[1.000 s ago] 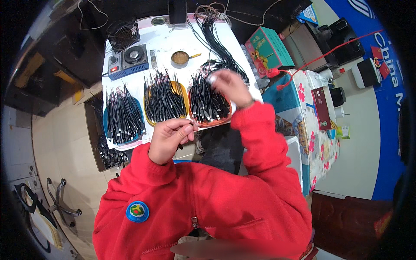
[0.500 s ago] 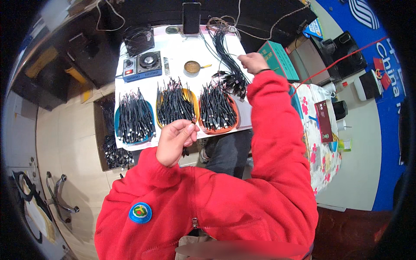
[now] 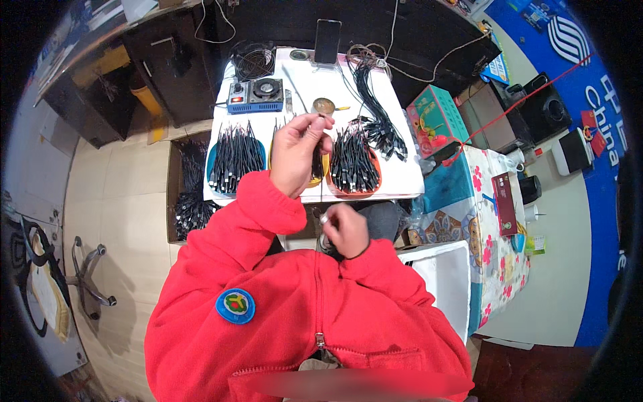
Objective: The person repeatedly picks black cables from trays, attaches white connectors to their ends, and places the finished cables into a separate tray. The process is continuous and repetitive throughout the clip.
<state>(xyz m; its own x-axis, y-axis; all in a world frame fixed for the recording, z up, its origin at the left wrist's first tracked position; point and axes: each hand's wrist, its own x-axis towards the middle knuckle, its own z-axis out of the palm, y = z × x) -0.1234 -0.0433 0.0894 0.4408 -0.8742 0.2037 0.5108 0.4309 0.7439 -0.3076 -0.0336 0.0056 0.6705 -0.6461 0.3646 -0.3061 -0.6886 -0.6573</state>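
Note:
My left hand (image 3: 299, 153) is raised over the front of the white table, its thumb and fingers pinched round the end of a thin black cable (image 3: 321, 193). That cable runs down to my right hand (image 3: 347, 231), closed below the table's front edge. A small pale tip, like a plug, shows at the right fingers. Behind my left hand stand three trays packed with short black cables: a blue tray (image 3: 212, 159) at left, a yellow tray (image 3: 325, 166) mostly hidden by my hand, and an orange tray (image 3: 378, 175) at right.
On the white table (image 3: 305, 74) are a blue heater-like unit (image 3: 256, 97), a small round tin (image 3: 324, 106), a propped phone (image 3: 327, 41) and a bundle of long black cables (image 3: 375, 110). A box of cables (image 3: 191, 214) stands on the floor at left. A white bin (image 3: 455, 268) is at right.
My right hand has come back from the long cable bundle to below the table edge. My left hand has risen and moved slightly right. The whole view has shifted.

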